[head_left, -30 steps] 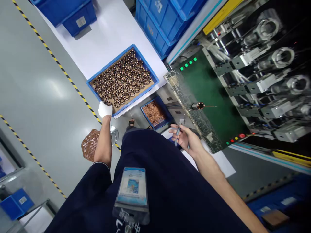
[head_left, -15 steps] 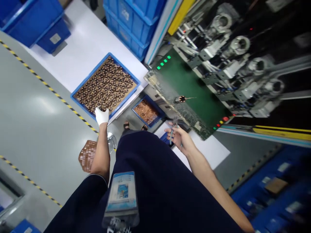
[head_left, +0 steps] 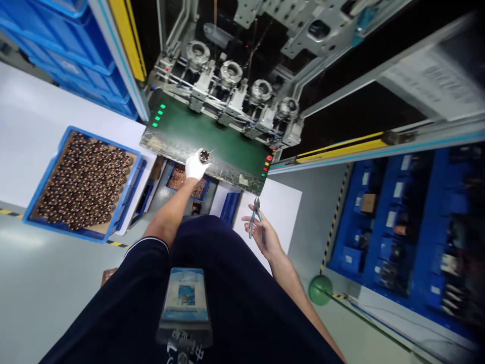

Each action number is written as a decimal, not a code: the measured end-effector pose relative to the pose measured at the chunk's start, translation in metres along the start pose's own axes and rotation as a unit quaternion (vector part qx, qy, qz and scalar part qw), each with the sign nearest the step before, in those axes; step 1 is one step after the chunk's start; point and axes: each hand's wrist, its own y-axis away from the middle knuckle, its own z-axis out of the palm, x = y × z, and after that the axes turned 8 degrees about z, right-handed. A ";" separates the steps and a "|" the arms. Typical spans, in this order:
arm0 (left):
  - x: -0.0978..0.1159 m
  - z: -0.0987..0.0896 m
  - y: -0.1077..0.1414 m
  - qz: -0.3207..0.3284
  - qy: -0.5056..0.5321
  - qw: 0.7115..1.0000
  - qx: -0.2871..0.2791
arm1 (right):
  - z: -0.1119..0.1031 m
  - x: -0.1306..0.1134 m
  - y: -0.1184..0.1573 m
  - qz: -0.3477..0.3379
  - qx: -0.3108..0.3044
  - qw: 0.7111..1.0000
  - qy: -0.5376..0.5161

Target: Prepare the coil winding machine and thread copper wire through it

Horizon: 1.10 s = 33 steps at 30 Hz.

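My left hand [head_left: 195, 166], in a white glove, has its fingers closed around a small round motor core with copper windings [head_left: 204, 155]. The core is at the front part of the green machine bench [head_left: 231, 144], with a thin wire sticking out to its right. Bare and palm up, my right hand [head_left: 267, 236] holds a pair of cutting pliers [head_left: 256, 215] with blue-grey handles. Their jaws point up towards the bench's front edge, and the handles lie across the fingers.
Many similar cores fill a blue tray [head_left: 127, 202] on the white table at left. Behind the bench stands a row of metal winding heads [head_left: 231, 75]. A bin of copper scraps [head_left: 177, 178] sits below the bench. Blue parts shelves [head_left: 341, 242] stand at right.
My left hand has gone from the tray of cores to the core on the bench and closed on it. The view has turned towards the machine. The pliers stay in my right hand.
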 end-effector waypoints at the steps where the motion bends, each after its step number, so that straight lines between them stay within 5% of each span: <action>1: -0.003 0.003 -0.004 -0.015 0.004 1.000 0.008 | -0.013 0.003 0.001 0.002 0.020 1.000 0.001; 5: 0.001 0.004 -0.005 -0.056 0.069 0.995 0.046 | -0.046 0.009 0.001 0.008 0.065 0.996 0.066; 9: 0.041 -0.015 0.033 -0.040 0.191 0.980 0.043 | -0.036 -0.008 0.003 -0.058 0.021 0.972 0.225; 15: 0.142 -0.102 0.131 0.103 0.122 0.984 0.085 | 0.024 -0.068 0.031 -0.286 -0.136 0.869 0.380; 19: 0.185 -0.149 0.173 0.137 0.040 0.977 0.156 | 0.052 -0.092 0.051 -0.352 -0.194 0.834 0.379; 25: 0.190 -0.169 0.196 0.165 0.009 0.968 0.187 | 0.068 -0.093 0.059 -0.381 -0.250 0.815 0.359; 33: 0.190 -0.168 0.211 0.140 0.004 0.974 0.176 | 0.071 -0.079 0.071 -0.353 -0.232 0.838 0.346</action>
